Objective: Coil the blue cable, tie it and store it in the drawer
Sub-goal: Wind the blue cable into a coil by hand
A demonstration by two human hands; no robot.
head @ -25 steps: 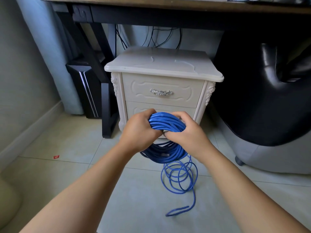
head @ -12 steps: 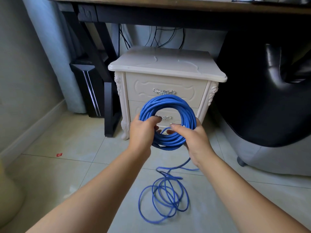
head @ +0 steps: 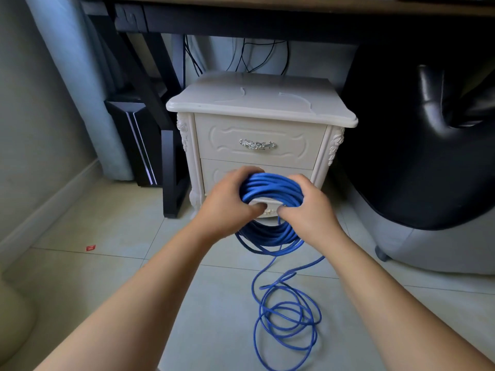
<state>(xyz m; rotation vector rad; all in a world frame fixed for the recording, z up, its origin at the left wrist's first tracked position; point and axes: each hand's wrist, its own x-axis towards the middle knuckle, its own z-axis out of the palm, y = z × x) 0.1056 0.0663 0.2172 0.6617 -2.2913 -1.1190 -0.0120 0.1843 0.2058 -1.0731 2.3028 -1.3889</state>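
Observation:
A thick coil of blue cable (head: 270,188) hangs in front of a cream bedside cabinet (head: 261,103). My left hand (head: 227,204) grips the coil's left side and my right hand (head: 308,207) grips its right side, thumbs through the middle. The lower half of the coil sags below my hands. Loose blue cable loops (head: 286,322) trail from it onto the floor tiles. The cabinet's top drawer (head: 257,141) with a silver handle is closed. The lower drawer (head: 214,172) is closed too and mostly hidden behind my hands.
A dark desk (head: 267,12) spans above the cabinet, with black wires hanging behind. A black computer tower (head: 136,140) and desk leg (head: 168,180) stand left of the cabinet. A black chair (head: 428,143) fills the right. A small red scrap (head: 90,247) lies on the floor.
The coil has tipped from an upright ring facing me to a flatter bundle held lower, both hands closing over its top. The loose loops on the floor have shifted to the right.

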